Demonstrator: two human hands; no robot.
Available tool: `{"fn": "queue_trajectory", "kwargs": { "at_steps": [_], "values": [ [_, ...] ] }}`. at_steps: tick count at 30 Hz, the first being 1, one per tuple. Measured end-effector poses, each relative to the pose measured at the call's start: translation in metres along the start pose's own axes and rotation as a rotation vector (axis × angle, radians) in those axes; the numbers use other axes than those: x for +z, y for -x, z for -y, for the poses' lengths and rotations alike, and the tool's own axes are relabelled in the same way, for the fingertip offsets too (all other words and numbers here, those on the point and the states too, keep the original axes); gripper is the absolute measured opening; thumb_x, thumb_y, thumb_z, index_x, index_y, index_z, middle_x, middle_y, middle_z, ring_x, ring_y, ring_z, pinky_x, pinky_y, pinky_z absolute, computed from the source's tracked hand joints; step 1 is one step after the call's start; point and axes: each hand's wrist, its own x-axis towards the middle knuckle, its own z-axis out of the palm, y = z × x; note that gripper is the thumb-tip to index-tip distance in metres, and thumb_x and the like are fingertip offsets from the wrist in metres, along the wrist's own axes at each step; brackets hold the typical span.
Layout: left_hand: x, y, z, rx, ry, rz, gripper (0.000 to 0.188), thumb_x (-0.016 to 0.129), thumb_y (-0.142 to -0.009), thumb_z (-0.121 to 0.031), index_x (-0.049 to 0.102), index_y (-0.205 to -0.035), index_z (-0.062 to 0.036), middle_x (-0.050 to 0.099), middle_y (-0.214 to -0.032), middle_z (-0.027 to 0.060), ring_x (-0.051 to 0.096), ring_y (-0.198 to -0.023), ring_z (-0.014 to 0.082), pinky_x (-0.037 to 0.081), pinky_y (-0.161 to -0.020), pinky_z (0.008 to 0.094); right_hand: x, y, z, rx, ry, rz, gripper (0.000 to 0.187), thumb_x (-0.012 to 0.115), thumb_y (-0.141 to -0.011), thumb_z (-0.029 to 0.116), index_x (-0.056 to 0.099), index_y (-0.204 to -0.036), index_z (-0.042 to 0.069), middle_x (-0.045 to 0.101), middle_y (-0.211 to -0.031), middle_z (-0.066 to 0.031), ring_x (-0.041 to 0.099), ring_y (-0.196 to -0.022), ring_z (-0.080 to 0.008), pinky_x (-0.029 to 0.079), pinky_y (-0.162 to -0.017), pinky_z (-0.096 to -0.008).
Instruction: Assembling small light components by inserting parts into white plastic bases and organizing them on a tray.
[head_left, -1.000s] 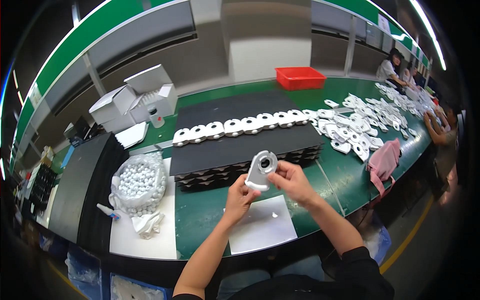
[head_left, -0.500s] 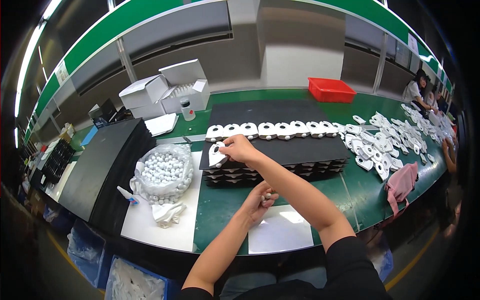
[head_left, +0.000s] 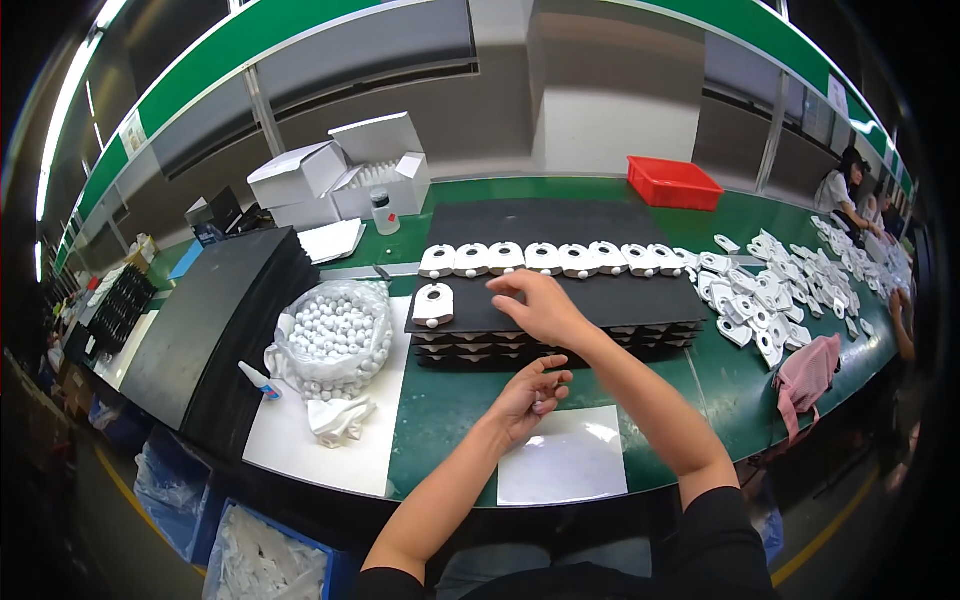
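My right hand [head_left: 543,308] hovers over the top black foam sheet [head_left: 600,298], thumb and fingers apart and nothing between them. Just left of it a single white plastic piece with a dark round hole [head_left: 433,304] lies at the sheet's front left corner, a white ball at its lower edge. Behind it runs a row of similar white pieces [head_left: 542,258]. Closer to me, my left hand [head_left: 525,402] is palm up with curled fingers around small white balls [head_left: 540,405], mostly hidden by the fingers.
On the left, a clear bag of white balls [head_left: 340,335] sits beside a small glue bottle [head_left: 260,381] and a stack of black sheets [head_left: 215,330]. Loose white pieces [head_left: 770,290] pile up at the right, near a pink cloth bag [head_left: 806,378]. A red bin [head_left: 675,184] stands behind.
My right hand has let go of the white piece at the front left corner and moved right. My left hand stays near the sheet stack's front edge, its fingers slightly shifted.
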Motion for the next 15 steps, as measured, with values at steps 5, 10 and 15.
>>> {"fn": "queue_trajectory", "kwargs": {
  "at_steps": [5,10,15],
  "values": [
    [0.0,0.002,-0.001,0.07,-0.043,-0.018,0.023,0.046,-0.089,-0.018,0.044,-0.109,-0.0068,0.046,-0.078,0.0008,0.037,-0.055,0.006,0.023,-0.037,0.0154,-0.063,0.054,-0.017,-0.11,0.271,-0.284,0.024,0.059,-0.074,0.008,0.058,-0.098,0.004,0.058,-0.097,-0.0124,0.051,-0.097,-0.0276,0.039,-0.085,-0.0344],
    [0.002,0.004,-0.003,0.215,-0.112,-0.131,0.023,0.043,-0.09,-0.028,0.046,-0.099,-0.0066,0.038,-0.065,-0.0024,0.029,-0.048,0.0043,0.021,-0.036,0.0168,-0.113,0.112,-0.062,0.056,0.543,-0.609,0.026,0.056,-0.076,0.007,0.056,-0.102,0.002,0.054,-0.106,-0.0129,0.046,-0.103,-0.0285,0.033,-0.091,-0.0357],
    [0.0,0.003,-0.011,0.48,-0.123,-0.348,0.03,0.042,-0.09,-0.035,0.048,-0.089,-0.0048,0.029,-0.055,-0.0046,0.025,-0.042,0.0038,0.019,-0.034,0.0176,-0.128,0.155,-0.096,0.206,0.613,-0.715,0.032,0.051,-0.083,0.015,0.051,-0.112,0.001,0.048,-0.116,-0.015,0.042,-0.109,-0.029,0.03,-0.094,-0.0353]
  ]
}}
